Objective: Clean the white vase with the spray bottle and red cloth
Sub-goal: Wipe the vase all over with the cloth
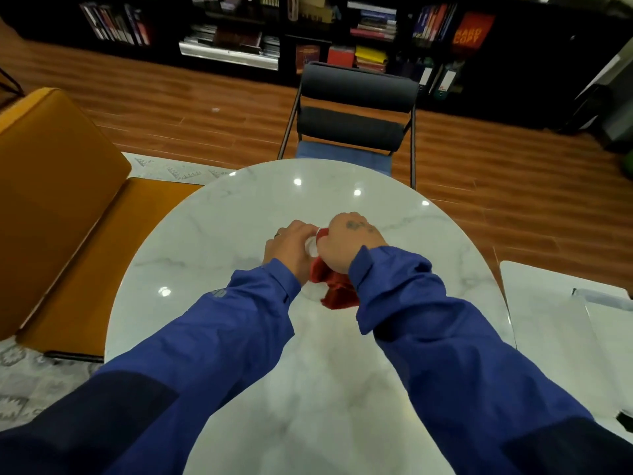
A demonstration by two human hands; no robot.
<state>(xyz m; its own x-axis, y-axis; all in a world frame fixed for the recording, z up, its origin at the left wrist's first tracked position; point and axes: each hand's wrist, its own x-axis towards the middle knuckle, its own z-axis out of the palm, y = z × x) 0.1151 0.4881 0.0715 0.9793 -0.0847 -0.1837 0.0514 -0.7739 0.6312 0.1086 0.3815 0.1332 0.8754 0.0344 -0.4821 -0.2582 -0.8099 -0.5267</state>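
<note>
The white vase stands on the round marble table, almost wholly hidden between my hands; only a small white patch of it shows. My left hand is wrapped around its left side. My right hand presses the red cloth against the vase's right side, and the cloth hangs down below my wrist. No spray bottle is in view.
A black chair with a blue seat stands at the table's far edge. An orange armchair sits to the left. A white side table with a clear container is on the right. Bookshelves line the back wall.
</note>
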